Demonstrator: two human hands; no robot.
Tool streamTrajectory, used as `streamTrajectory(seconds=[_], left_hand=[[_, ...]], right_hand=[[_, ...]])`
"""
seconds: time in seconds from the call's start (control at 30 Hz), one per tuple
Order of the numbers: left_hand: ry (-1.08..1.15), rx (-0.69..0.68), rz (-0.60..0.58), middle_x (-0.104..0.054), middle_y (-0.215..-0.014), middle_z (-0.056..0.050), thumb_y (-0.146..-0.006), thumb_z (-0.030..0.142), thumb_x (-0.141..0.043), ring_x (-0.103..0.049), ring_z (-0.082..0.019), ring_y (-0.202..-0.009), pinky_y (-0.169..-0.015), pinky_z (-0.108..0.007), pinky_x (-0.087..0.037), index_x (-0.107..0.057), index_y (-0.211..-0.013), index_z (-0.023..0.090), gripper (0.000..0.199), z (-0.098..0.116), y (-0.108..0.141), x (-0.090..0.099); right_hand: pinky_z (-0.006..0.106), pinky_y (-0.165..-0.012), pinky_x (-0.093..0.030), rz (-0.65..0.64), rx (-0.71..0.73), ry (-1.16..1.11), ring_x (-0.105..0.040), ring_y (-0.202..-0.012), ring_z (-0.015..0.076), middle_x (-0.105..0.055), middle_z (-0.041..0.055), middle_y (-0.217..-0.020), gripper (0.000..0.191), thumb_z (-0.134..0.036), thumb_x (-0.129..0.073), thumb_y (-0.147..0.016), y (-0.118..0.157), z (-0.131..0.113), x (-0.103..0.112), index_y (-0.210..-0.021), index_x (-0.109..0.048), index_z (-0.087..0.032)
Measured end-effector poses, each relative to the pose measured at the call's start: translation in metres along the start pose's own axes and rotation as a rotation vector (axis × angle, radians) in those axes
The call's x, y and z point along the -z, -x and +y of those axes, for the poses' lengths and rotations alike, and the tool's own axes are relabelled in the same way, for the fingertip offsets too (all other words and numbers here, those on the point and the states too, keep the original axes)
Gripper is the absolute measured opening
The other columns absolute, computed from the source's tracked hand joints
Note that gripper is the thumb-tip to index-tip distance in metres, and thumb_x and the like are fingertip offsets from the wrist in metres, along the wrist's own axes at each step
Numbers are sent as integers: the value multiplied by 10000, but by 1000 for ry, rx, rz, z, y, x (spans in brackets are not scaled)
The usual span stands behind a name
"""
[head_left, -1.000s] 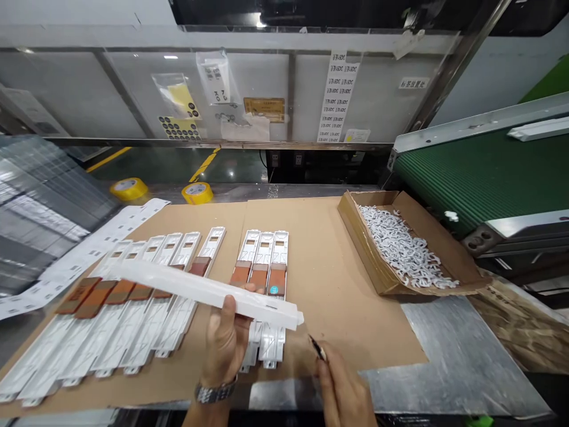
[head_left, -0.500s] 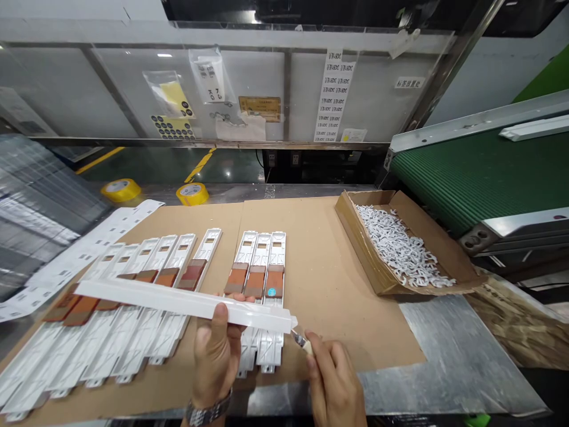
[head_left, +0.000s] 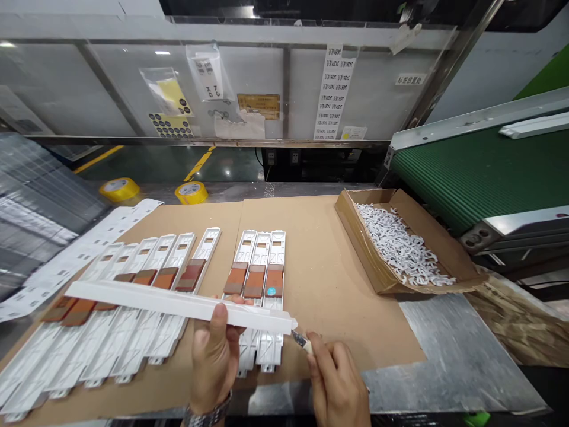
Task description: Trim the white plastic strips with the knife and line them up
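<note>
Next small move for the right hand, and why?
Probably ease the small knife in the right hand up onto the end of the white plastic strip. Its blade sits just below that end, and the left hand is gripping the strip steady above the cardboard.

Bright, even light (glare spot on the floor (head_left: 227, 172)), with bowed edges.

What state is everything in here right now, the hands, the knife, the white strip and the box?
Left hand, gripping the white plastic strip.
White plastic strip, held up across the rows.
Right hand, pinching the small knife.
Small knife, blade at the strip's end.
Cardboard box, open, holding white plastic pieces.
White plastic parts, lying flat in rows on the cardboard sheet.
</note>
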State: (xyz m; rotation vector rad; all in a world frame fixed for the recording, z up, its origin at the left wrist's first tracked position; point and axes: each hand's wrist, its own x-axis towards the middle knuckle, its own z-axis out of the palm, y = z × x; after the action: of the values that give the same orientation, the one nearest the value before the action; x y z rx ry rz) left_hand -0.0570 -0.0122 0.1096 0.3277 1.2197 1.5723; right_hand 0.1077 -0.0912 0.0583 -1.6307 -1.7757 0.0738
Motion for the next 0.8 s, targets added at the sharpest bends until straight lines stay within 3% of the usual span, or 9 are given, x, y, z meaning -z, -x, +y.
streamTrajectory(seconds=[0.23, 0.57, 0.8], left_hand=[[7, 30, 1, -666, -680, -13, -566, 494, -761, -632, -149, -627, -549, -218, -541, -651, -753, 155, 402, 6, 4, 0], [2, 14, 7, -656, -640, -24, -532, 520, -768, -643, -176, -649, -555, -236, -548, -664, -706, 149, 422, 4, 5, -2], [-28, 13, 23, -653, -650, -27, -540, 526, -761, -636, -167, -670, -566, -217, -539, -659, -698, 143, 426, 6, 6, 0]], right_hand=[[245, -564, -430, -55, -37, 49, -555, -662, 157, -516, 35, -744, 327, -293, -391, -943, -7, 15, 11, -1208, -541, -175], [262, -572, -420, -18, 57, 8, -510, -625, 166, -505, 41, -716, 340, -250, -434, -923, -1, -2, 13, -1246, -522, -196], [267, -577, -403, 19, 57, 31, -495, -636, 172, -508, 47, -726, 332, -252, -450, -916, 1, 0, 6, -1235, -531, -203]])
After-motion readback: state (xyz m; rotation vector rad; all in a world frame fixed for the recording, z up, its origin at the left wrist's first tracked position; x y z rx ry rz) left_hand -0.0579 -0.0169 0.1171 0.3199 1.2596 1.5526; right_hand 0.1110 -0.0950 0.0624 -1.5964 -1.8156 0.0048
